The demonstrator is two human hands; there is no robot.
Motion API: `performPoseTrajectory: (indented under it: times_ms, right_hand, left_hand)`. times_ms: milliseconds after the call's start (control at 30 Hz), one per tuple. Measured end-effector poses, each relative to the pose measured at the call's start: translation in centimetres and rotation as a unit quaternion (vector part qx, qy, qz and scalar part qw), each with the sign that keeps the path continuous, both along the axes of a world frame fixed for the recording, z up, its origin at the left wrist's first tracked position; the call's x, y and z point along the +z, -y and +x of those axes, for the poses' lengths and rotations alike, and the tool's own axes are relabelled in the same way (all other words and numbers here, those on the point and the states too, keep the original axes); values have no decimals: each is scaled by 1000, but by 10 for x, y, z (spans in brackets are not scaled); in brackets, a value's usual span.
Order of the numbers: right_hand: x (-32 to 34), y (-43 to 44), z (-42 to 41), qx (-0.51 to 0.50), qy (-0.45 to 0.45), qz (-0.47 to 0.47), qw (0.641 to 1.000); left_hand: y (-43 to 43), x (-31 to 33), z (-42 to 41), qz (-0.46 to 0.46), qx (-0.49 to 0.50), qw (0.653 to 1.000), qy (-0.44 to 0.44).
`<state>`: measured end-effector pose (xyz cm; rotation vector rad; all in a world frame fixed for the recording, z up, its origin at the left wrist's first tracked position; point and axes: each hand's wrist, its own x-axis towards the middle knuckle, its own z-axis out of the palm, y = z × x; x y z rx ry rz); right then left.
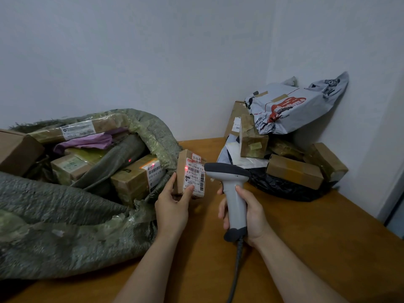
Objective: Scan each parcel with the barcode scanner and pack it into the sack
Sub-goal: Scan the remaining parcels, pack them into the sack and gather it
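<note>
Sprawling over the left half of the wooden table (pixel 306 226), the green woven sack (pixel 65 215) lies on its side with its mouth gaping toward the middle. Boxes already inside (pixel 135 180) crowd up to its rim. A pile of unpacked parcels (pixel 293 169) fills the back right corner against the wall, topped by a grey mailer bag (pixel 295 106).

The right hand (pixel 251 215) is wrapped firmly round the handle of the barcode scanner (pixel 234 191), thumb up the back, with the head aimed left. Its cable (pixel 237 270) trails toward the near edge.

The left hand (pixel 172 206) holds a small parcel (pixel 192 173) upright just beside the sack's mouth, thumb on the label and fingers behind. A red scan line (pixel 186 168) falls on that label.

Bare wood lies between sack and pile, and more along the near right side.
</note>
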<state>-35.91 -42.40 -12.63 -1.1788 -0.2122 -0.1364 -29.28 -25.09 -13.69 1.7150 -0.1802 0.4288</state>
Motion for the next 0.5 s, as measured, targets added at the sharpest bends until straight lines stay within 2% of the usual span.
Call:
performPoseTrajectory:
  times_ms: [333, 500]
  right_hand:
    - [2, -4, -3, 2, 5, 3, 1000]
    - [2, -4, -3, -13, 6, -15, 1000]
  left_hand:
    - [-3, 5, -4, 2, 10, 1000, -2]
    - [-3, 7, -6, -45, 21, 998, -32]
